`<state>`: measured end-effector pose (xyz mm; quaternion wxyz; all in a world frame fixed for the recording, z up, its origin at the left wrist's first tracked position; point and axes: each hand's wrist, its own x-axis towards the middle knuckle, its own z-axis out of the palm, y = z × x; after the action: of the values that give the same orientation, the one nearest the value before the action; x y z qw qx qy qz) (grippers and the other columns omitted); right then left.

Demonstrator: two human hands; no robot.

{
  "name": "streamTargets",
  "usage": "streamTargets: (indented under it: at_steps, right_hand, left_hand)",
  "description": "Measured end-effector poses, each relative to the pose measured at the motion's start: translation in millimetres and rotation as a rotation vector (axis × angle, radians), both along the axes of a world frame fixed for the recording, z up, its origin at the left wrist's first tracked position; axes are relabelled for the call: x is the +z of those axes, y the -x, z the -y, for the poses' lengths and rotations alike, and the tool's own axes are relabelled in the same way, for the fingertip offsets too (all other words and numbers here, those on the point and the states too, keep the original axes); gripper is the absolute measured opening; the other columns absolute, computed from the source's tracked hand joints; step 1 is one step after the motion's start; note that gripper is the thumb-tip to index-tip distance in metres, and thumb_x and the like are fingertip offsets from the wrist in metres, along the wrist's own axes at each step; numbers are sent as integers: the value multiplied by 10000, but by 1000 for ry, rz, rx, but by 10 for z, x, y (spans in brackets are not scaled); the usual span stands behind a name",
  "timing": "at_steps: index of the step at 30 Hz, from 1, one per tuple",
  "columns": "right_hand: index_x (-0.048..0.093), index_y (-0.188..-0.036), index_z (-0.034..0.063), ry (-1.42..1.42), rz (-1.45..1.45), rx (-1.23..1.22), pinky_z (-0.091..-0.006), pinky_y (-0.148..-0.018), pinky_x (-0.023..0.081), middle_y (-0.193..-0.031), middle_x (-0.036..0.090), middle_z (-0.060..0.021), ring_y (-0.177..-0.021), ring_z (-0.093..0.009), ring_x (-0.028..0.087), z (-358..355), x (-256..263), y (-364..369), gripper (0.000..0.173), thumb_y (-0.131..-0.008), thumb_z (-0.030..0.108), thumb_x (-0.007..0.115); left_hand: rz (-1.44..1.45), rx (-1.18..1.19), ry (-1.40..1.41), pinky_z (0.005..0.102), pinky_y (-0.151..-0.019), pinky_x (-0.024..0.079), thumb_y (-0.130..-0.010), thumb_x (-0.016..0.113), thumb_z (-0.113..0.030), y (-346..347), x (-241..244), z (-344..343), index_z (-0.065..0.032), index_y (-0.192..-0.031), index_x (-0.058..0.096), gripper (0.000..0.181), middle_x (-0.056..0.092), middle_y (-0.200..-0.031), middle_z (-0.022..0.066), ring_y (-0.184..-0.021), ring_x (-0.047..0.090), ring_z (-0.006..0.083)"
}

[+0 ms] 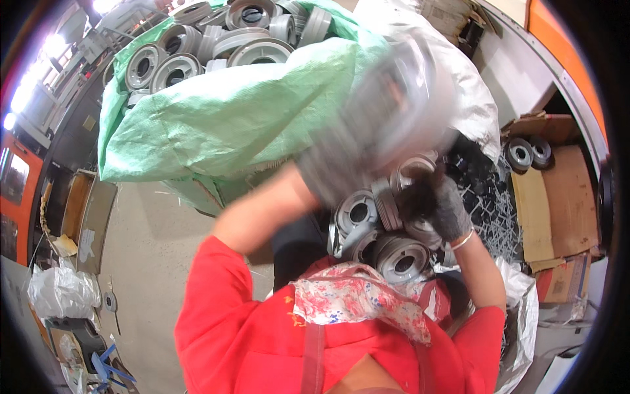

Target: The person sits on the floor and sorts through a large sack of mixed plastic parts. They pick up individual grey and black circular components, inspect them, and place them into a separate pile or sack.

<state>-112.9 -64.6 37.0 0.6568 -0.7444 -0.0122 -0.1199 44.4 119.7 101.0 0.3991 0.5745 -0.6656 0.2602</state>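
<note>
My left hand (352, 133), in a dark glove with fingertips showing, is blurred and reaches up and across to the right. It grips a large grey ring-shaped part (430, 98), also blurred. Lower right, my right hand (445, 204), in a grey and black glove, is over a pile of grey grooved wheel-like parts (358, 213); its fingers are dark and blurred, and whether they hold anything cannot be told. More such grey parts (261, 51) fill a large green woven sack (221, 113) ahead of me.
Right of the pile lie black pieces and thin grey plastic scraps (492, 212). Beyond them, two round parts (529, 152) rest by open cardboard (566, 202). White sacking (467, 88) stands behind. At far left are a cardboard box (91, 221) and a white plastic bag (64, 288).
</note>
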Motion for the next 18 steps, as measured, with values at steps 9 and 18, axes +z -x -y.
streamTargets:
  at_steps: [9, 18]
  right_hand:
    - [623, -984, 11, -136, -158, -557, -225, -551, 465, -784, 611, -33, -618, -96, 580, 584, -339, 74, 274, -885, 264, 589]
    - [514, -1214, -44, 384, -634, -648, -335, -888, 449, -1144, 582, -213, -1067, -272, 560, 1473, -1237, 356, 776, -736, 551, 650]
  left_hand:
    - [-469, 46, -80, 328, -999, 361, -800, 625, -44, -166, 354, -232, 24, -1292, 440, 530, 516, -1253, 139, -1154, 488, 216]
    - [-1418, -93, -603, 240, -780, 447, -845, 646, -169, -118, -1559, 421, -13, -1083, 567, 295, 587, -960, 33, -886, 531, 96]
